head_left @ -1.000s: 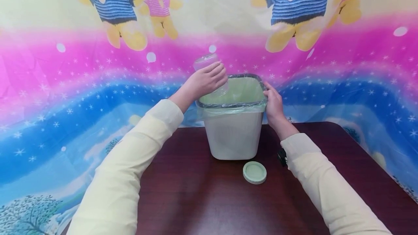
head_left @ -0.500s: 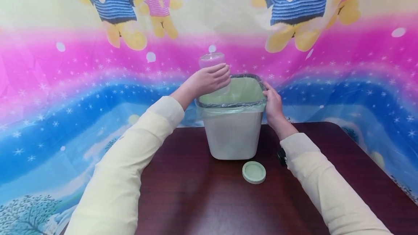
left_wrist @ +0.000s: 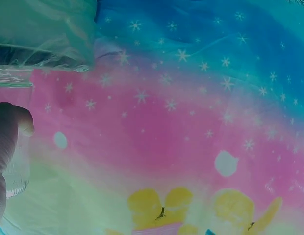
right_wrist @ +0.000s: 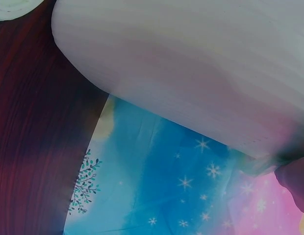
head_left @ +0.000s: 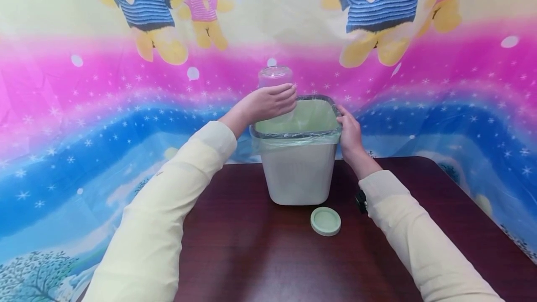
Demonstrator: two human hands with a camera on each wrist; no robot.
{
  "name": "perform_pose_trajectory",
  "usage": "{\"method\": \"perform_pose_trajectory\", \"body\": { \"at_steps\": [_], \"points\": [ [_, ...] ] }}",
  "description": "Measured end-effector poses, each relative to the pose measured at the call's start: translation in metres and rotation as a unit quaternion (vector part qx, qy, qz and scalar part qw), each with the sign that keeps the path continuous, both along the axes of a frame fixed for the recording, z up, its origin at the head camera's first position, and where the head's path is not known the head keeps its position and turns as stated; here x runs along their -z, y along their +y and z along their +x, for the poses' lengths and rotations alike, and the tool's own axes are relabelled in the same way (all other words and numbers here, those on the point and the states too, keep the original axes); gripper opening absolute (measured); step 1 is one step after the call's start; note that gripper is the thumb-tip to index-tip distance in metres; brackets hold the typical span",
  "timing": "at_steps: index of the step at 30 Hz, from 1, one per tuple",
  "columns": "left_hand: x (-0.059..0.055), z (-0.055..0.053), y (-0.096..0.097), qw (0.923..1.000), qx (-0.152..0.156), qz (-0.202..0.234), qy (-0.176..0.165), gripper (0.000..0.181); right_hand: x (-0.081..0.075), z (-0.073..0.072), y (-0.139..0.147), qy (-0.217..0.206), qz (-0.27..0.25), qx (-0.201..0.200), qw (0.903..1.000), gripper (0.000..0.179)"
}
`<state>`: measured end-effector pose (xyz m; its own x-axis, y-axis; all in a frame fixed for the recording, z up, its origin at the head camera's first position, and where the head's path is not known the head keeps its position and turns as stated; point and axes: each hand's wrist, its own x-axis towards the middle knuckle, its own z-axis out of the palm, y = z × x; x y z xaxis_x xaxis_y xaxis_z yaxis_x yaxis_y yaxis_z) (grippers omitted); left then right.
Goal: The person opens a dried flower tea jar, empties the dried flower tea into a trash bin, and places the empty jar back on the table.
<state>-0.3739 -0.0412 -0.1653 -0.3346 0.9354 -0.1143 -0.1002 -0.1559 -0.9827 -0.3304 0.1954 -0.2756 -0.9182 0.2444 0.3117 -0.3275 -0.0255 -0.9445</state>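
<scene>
A clear jar (head_left: 274,74) stands bottom-up over the left side of the bin's mouth, gripped by my left hand (head_left: 270,104). Its lower end is mostly hidden by the fingers, and no contents can be made out. The white trash bin (head_left: 298,171) stands upright on the table, lined with a thin, pale green bag (head_left: 302,140) folded over its rim. At the bin's right side my right hand (head_left: 352,134) holds the rim, thumb toward me. In the left wrist view, part of the jar (left_wrist: 17,183) shows beside the thumb, near the bag's edge.
A round, pale green lid (head_left: 325,221) lies on the dark wooden table (head_left: 251,250), in front of the bin. Behind the table hangs a backdrop cloth (head_left: 419,78) printed with bears and snowflakes.
The jar has turned from a slant to nearly vertical, bottom up, and shifted slightly right with my left hand. My right hand and the bin stay in place.
</scene>
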Motion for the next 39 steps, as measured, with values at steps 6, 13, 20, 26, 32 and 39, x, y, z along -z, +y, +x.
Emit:
{"method": "perform_pose_trajectory", "body": {
  "at_steps": [6,13,20,26,32,39],
  "points": [
    [0.0001,-0.0006,-0.0043,0.9998,0.018,-0.003,0.009,0.082,-0.0008,0.0024,-0.0015,0.004,0.003,0.000,1.0000,0.052],
    [-0.0013,0.0004,-0.0057,0.9996,0.027,0.003,0.009,0.084,-0.0009,0.0021,-0.0013,0.004,-0.003,0.000,1.0000,0.052],
    [-0.0013,0.0017,-0.0070,0.9996,0.026,0.013,-0.001,0.083,0.0000,-0.0001,-0.0007,0.002,-0.002,0.003,1.0000,0.053],
    [-0.0002,0.0014,-0.0069,0.9996,0.024,0.012,-0.004,0.084,0.0013,-0.0011,-0.0003,-0.001,0.002,0.008,1.0000,0.053],
    [0.0008,0.0015,-0.0066,0.9996,0.026,0.012,-0.009,0.087,0.0019,-0.0001,0.0000,0.000,0.006,0.006,1.0000,0.053],
    [0.0002,0.0027,-0.0059,0.9997,0.013,0.013,-0.017,0.091,0.0008,0.0000,0.0007,0.003,0.011,0.001,0.9999,0.053]
  ]
}}
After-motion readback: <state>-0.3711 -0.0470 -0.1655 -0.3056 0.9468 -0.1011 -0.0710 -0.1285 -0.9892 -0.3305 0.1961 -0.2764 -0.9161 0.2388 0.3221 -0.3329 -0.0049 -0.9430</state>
